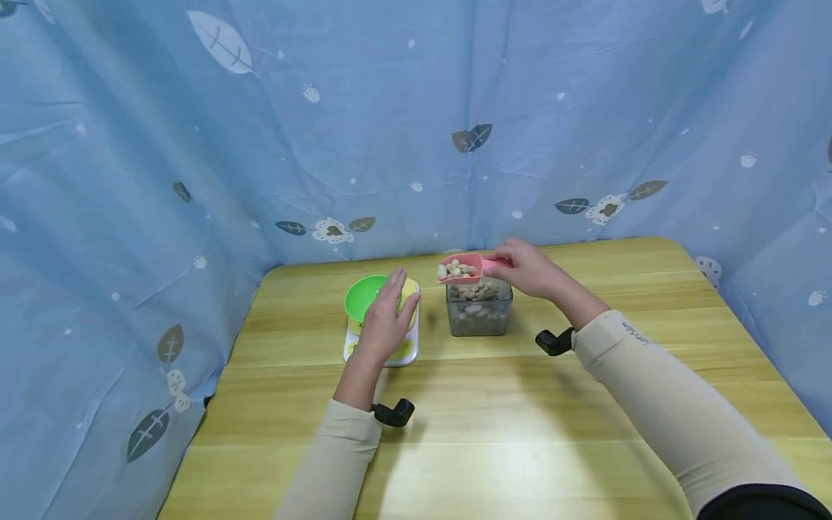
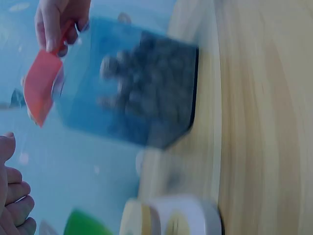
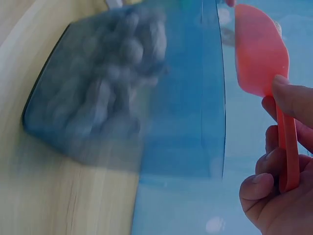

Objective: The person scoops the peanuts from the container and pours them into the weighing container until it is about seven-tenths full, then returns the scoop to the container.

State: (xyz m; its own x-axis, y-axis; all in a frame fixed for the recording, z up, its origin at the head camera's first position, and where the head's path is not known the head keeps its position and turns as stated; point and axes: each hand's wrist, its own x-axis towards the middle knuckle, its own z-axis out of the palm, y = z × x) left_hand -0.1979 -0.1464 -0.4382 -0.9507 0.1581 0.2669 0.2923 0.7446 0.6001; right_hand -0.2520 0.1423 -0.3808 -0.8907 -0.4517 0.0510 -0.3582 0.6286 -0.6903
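My right hand (image 1: 529, 271) grips the handle of a pink scoop (image 3: 261, 54), which carries several peanuts (image 1: 457, 269). The scoop is held over the back left of a clear grey plastic box (image 1: 477, 319), partly filled with more peanuts (image 3: 107, 83). To the left, my left hand (image 1: 385, 321) is raised with fingers extended and thumb apart, holding nothing. It overlaps a green bowl (image 1: 361, 297) in the head view. Beneath that bowl stands a white and yellow kitchen scale (image 1: 408, 350), partly hidden by the hand.
A wooden table (image 1: 494, 433) bears the box and the scale. Behind it and down its left side hangs a blue curtain (image 1: 390, 144) with leaf prints. Each wrist wears a small black camera mount, such as the right one (image 1: 555, 342).
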